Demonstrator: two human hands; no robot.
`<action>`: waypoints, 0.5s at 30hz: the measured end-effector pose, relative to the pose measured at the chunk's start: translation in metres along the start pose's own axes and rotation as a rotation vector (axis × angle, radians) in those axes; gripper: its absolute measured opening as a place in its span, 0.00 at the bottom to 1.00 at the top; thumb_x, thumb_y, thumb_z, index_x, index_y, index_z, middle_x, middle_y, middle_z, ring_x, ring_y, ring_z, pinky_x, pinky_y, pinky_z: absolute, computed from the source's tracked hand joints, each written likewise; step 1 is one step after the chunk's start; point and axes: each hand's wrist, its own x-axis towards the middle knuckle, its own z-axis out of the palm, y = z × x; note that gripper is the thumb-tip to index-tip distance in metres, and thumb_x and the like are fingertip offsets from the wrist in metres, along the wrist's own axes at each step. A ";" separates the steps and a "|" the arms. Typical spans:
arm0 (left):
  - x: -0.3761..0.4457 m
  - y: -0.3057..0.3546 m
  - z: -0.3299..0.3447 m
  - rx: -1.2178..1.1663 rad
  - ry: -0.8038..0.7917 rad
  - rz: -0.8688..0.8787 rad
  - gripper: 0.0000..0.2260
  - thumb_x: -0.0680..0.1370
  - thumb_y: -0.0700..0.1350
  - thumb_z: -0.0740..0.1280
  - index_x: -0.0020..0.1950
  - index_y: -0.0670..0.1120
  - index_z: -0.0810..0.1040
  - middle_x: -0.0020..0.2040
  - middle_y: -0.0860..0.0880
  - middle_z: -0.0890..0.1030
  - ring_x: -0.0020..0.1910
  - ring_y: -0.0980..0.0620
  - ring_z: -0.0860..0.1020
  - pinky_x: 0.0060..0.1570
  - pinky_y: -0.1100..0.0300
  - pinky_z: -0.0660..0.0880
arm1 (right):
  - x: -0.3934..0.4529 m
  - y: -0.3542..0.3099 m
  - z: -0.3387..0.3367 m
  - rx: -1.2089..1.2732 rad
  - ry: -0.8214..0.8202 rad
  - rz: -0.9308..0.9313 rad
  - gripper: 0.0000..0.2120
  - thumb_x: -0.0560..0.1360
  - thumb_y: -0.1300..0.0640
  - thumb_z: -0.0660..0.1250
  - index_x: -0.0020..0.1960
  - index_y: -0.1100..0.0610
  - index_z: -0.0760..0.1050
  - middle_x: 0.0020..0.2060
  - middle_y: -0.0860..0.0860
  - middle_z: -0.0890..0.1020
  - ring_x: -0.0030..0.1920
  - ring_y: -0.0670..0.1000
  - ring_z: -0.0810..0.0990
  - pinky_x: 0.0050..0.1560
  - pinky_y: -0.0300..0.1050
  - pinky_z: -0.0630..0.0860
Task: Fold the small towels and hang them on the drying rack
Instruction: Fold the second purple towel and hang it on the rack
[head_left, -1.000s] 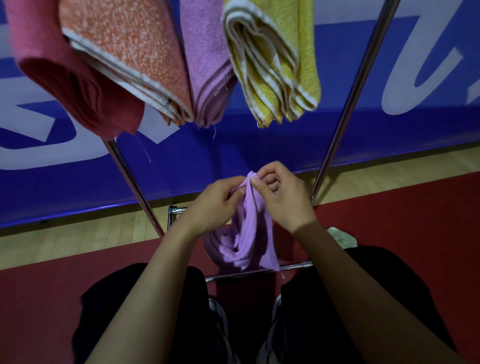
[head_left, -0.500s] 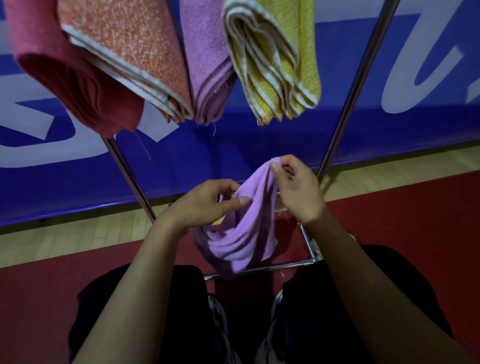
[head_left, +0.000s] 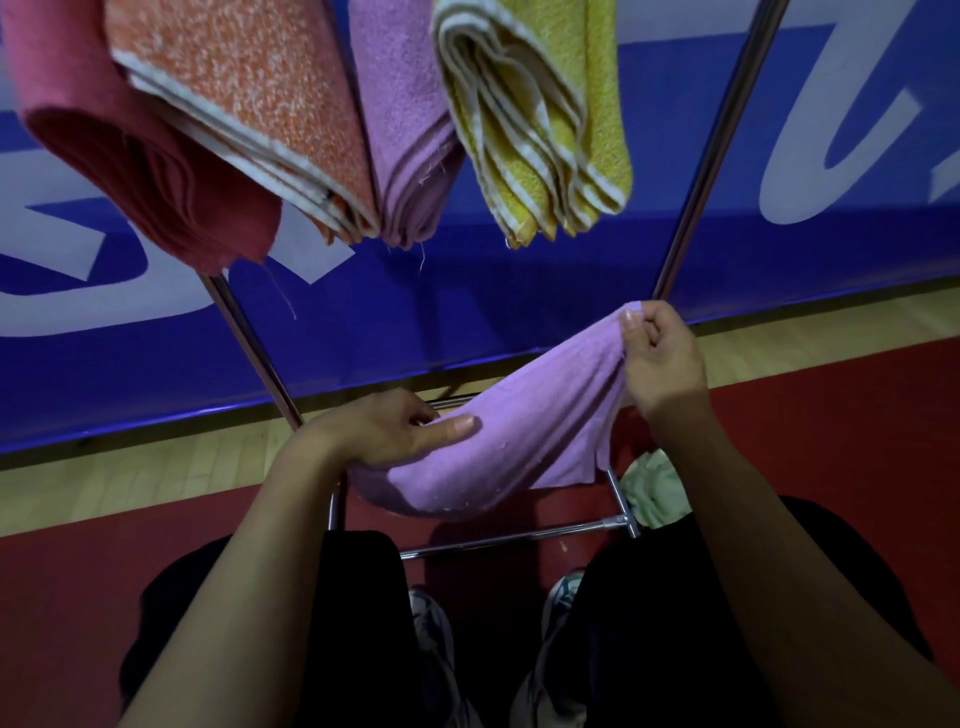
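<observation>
A small lilac towel (head_left: 498, 447) stretches between my hands in front of the drying rack (head_left: 711, 156). My right hand (head_left: 662, 358) pinches its upper right corner, raised. My left hand (head_left: 395, 431) grips its lower left end, thumb lying along the cloth. The towel sags in the middle. Folded towels hang from the top of the rack: a dark pink one (head_left: 130, 156), an orange speckled one (head_left: 249, 104), a lilac one (head_left: 410, 135) and a yellow one (head_left: 535, 114).
The rack's chrome legs (head_left: 249, 343) and its bottom bar (head_left: 519, 540) stand just ahead of my knees. A pale green cloth (head_left: 654, 488) lies on the red floor by the rack's right foot. A blue banner (head_left: 519, 301) runs behind.
My hands have moved apart: the right one went up and to the right with a corner, the left one slid left. The bunched towel has spread out between them.
</observation>
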 end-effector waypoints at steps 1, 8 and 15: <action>0.000 0.001 0.001 0.002 -0.017 -0.015 0.41 0.69 0.80 0.51 0.56 0.50 0.85 0.54 0.52 0.85 0.54 0.50 0.82 0.59 0.53 0.77 | 0.000 0.000 -0.002 0.019 0.008 -0.005 0.06 0.85 0.55 0.61 0.51 0.55 0.74 0.37 0.47 0.78 0.37 0.40 0.75 0.41 0.36 0.72; 0.003 -0.001 0.006 0.032 -0.155 0.057 0.26 0.78 0.73 0.55 0.58 0.59 0.84 0.56 0.64 0.83 0.60 0.53 0.79 0.62 0.58 0.74 | 0.005 0.001 -0.016 0.067 0.056 0.014 0.05 0.85 0.56 0.61 0.52 0.54 0.74 0.37 0.45 0.79 0.34 0.35 0.75 0.40 0.32 0.72; 0.007 -0.002 0.011 0.261 -0.244 0.022 0.01 0.80 0.49 0.66 0.49 0.55 0.77 0.43 0.54 0.81 0.34 0.59 0.78 0.34 0.63 0.72 | 0.009 0.002 -0.028 0.050 0.126 0.022 0.06 0.85 0.54 0.60 0.52 0.54 0.74 0.37 0.45 0.78 0.35 0.34 0.75 0.42 0.33 0.72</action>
